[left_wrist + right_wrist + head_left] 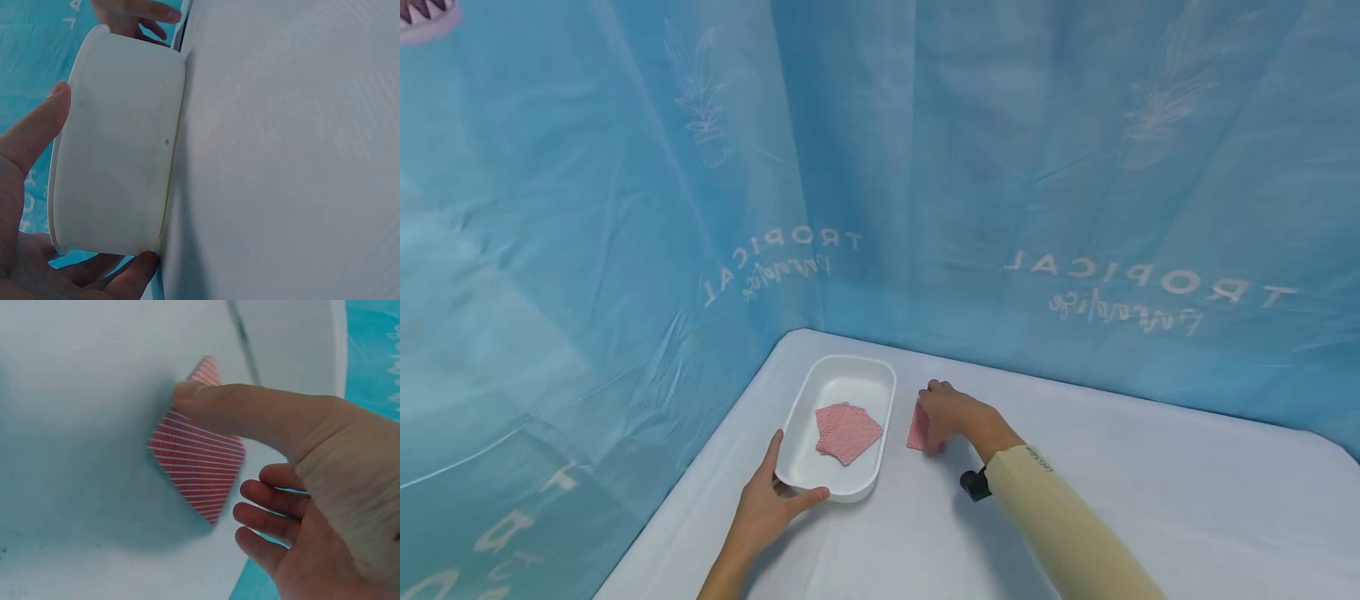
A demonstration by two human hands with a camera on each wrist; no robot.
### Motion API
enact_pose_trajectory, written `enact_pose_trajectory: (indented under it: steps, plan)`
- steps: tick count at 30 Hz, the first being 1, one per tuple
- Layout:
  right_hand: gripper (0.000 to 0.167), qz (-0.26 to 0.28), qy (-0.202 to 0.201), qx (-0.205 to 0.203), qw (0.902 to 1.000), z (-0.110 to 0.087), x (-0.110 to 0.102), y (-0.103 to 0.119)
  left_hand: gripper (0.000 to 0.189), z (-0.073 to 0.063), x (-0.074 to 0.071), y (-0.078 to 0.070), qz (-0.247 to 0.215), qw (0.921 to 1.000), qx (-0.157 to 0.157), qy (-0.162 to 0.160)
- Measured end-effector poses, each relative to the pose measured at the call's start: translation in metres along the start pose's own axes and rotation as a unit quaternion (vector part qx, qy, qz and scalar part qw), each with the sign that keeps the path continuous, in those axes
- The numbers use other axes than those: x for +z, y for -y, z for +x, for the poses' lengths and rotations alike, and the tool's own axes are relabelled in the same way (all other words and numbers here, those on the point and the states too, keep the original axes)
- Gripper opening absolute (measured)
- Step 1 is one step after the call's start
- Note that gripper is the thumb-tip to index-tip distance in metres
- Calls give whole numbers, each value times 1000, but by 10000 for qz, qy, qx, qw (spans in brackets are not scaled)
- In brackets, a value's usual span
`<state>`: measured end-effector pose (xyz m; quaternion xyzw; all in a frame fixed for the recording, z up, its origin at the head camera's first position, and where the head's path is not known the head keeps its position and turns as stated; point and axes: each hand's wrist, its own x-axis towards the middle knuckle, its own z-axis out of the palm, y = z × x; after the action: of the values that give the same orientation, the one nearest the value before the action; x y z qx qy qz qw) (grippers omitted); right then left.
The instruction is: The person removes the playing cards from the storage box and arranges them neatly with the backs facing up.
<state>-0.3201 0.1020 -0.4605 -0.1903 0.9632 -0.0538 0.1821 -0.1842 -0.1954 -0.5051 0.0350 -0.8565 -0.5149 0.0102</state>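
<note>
A white rectangular tub [845, 482] stands on the table at the near left. Several red-and-white patterned cards [850, 435] lie overlapped inside it. My left hand [763, 510] holds the tub's near left corner. Its thumb [39, 128] is at the rim, the other fingers around the corner. Right of the tub, another patterned card [200, 465] is on the table, partly hidden by my right hand [953, 414]. The right thumb [250, 412] crosses in front of that card. In the right wrist view the other fingers are loosely bent, with visible fingertips apart from it.
A white cloth covers the table [1150, 475]. Blue curtains [1037, 167] with printed lettering hang along its left and far sides. A black device [975, 483] sits at the right wrist beside a pale yellow sleeve [1060, 517].
</note>
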Motion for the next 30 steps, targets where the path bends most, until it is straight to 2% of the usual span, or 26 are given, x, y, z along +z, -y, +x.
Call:
enact_pose_trajectory:
  steps: [6, 12, 20, 25, 30]
  plan:
    - [81, 186, -61, 50, 9998, -7, -18, 8, 116, 0, -1, -1, 68, 9999, 42, 66]
    - [78, 312, -361, 33, 9989, -8, -31, 14, 114, 2, -2, -4, 49, 9999, 68, 148]
    - [76, 606, -833, -377, 9940, -3, -38, 42, 115, -7, -16, 1, 75, 9999, -103, 49]
    - [75, 787, -1016, -306, 9912, -7, -41, 46, 114, -8, -11, -1, 31, 9999, -40, 147]
    - [79, 498, -1209, -163, 9913, -7, -40, 49, 113, -7, -2, -3, -35, 9999, -40, 134]
